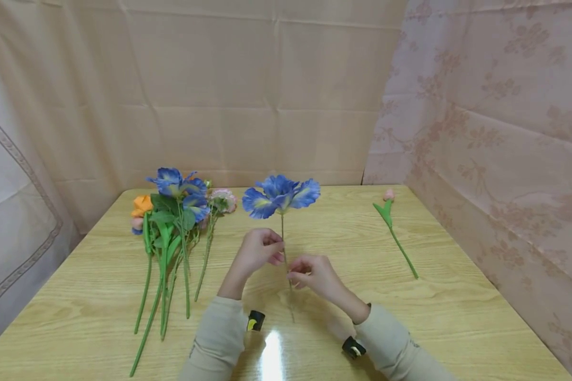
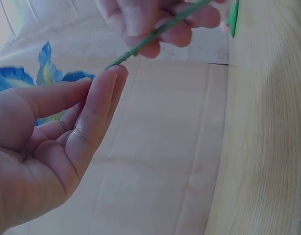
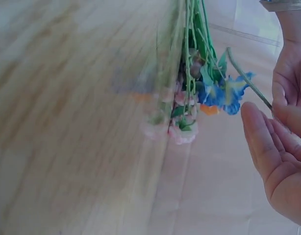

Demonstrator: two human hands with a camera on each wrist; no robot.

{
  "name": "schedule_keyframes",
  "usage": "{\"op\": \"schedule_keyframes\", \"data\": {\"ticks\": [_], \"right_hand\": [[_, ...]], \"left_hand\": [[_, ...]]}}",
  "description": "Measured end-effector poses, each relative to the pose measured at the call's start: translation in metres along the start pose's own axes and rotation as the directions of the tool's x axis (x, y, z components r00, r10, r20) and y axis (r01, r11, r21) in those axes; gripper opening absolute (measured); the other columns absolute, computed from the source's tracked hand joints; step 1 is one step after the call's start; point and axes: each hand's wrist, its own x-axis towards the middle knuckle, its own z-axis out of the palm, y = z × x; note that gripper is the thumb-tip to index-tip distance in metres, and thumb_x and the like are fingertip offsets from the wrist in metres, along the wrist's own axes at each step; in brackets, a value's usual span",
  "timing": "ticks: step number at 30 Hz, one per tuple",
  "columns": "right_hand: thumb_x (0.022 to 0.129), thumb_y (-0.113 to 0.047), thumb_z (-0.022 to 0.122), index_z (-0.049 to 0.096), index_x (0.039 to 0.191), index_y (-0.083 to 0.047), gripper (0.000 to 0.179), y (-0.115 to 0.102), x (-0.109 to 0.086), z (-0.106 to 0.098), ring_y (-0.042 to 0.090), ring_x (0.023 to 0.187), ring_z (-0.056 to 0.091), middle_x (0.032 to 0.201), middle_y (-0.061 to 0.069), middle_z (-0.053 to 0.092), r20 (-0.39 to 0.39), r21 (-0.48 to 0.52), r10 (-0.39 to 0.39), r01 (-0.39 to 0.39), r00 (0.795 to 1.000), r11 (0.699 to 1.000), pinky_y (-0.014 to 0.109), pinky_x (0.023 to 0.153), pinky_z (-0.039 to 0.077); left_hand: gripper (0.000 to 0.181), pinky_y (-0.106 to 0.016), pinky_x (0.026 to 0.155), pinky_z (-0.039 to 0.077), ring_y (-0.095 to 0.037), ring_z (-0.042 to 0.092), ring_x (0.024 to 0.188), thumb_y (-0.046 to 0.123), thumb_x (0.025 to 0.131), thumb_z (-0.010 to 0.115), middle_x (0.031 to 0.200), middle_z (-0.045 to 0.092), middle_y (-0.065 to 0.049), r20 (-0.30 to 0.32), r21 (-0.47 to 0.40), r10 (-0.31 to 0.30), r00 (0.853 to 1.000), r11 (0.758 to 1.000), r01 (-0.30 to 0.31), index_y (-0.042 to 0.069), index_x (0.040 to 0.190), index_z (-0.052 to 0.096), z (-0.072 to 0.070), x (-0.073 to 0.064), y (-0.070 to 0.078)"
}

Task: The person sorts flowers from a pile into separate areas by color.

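- Wood-grained table, glossy, with a bright reflection near its front.
- Beige curtain behind; floral curtain at right.
- Left hand and right hand each pinch the blue flower by its stem, mid-table.
- Bunch lies left, tulip right.

In the head view, the iris in the centre is blue with yellow streaks, and the flower bunch at 8 o'clock shows blue, orange and pink with green stems. The tulip near 3 o'clock is pink with green leaves, the table is yellowish with wood grain, and the curtain at 2 o'clock is pale pink with a darker floral pattern.
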Motion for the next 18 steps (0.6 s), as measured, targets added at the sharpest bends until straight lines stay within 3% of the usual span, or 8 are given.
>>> {"op": "schedule_keyframes", "data": {"ticks": [6,13,18], "right_hand": [[0.079,0.009,0.060,0.057,0.085,0.016,0.009,0.000,-0.001,0.002,0.024,0.060,0.061,0.072,0.018,0.061,-0.012,0.015,0.000,0.000,1.000,1.000,0.027,0.053,0.052],[0.078,0.016,0.056,0.055,0.080,0.018,0.004,-0.031,-0.005,-0.002,0.036,0.058,0.059,0.069,0.025,0.059,-0.063,-0.034,0.001,-0.003,0.998,0.999,0.033,0.052,0.052],[0.078,0.013,0.058,0.057,0.080,0.016,0.004,-0.013,0.000,-0.014,0.030,0.055,0.060,0.068,0.021,0.060,-0.132,-0.083,0.059,-0.071,0.990,0.994,0.029,0.050,0.051]], "left_hand": [[0.008,-0.032,0.052,0.052,-0.025,0.062,0.057,-0.003,0.085,0.055,0.065,0.060,-0.014,0.004,-0.012,0.017,1.000,1.000,-0.017,-0.010,0.086,0.059,0.002,-0.002,0.003],[0.011,-0.032,0.054,0.052,-0.027,0.062,0.060,-0.001,0.085,0.055,0.070,0.061,-0.016,0.010,-0.050,0.039,0.999,0.998,-0.039,-0.011,0.089,0.059,0.005,0.001,-0.001],[0.012,-0.033,0.055,0.052,-0.026,0.062,0.061,0.001,0.086,0.055,0.071,0.060,-0.013,-0.005,-0.071,0.034,0.999,0.997,-0.035,-0.009,0.091,0.060,0.004,0.001,-0.005]]}}
